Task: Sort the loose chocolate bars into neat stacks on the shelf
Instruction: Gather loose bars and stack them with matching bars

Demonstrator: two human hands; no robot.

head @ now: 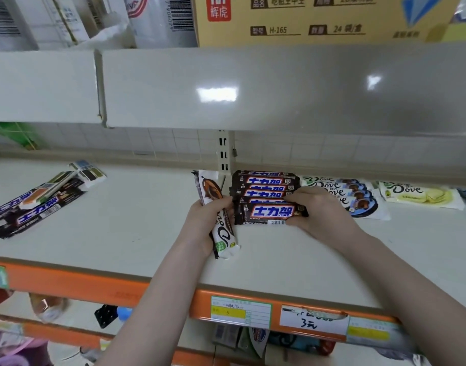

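Observation:
On the pale shelf [126, 223], my left hand [205, 220] grips a white and brown Dove bar [222, 233] held lengthwise, its near end sticking out towards me. My right hand [321, 215] is closed on the right end of the front dark Snickers bar [268, 213], which lies at the front of a row of several Snickers bars [264, 184]. To the right lies an overlapping row of blue Dove bars [342, 192], then a yellow Dove bar [421, 196]. A loose heap of mixed bars [39, 199] lies at the far left.
An upright shelf post [225, 151] stands behind the Snickers row. The shelf's orange front edge [94, 283] carries price labels [241, 311]. A cardboard box [319, 19] sits on the shelf above; more goods lie on the shelf below.

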